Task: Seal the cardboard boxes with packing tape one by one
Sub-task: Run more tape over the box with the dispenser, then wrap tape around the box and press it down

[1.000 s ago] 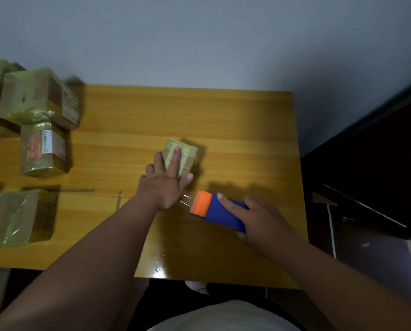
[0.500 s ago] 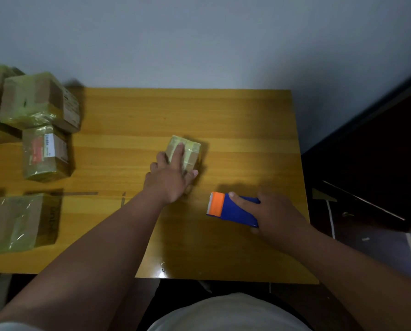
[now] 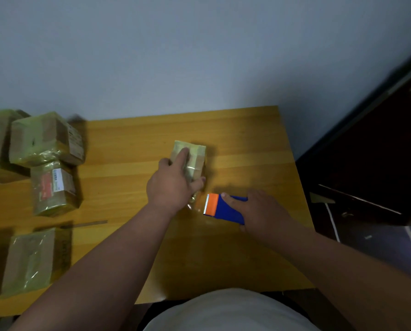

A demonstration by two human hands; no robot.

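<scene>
Cardboard box (image 3: 195,161) is pinned by the flat left hand (image 3: 173,187); at four o'clock, right hand (image 3: 259,211) fingers grasp the tape dispenser (image 3: 223,207), likely cutting.

Small taped box being sealed, wooden table (image 3: 133,139), grey wall behind.

Left hand (image 3: 173,185) rests on small box (image 3: 192,161), fingers laid over its top, thumb at its near right corner. Right hand (image 3: 259,211) grips blue tape dispenser (image 3: 226,207), orange serrated end just beside the box's near end; clear tape between them. Four taped boxes (image 3: 47,139) at table's left; white shirt (image 3: 228,311) at bottom edge.
</scene>
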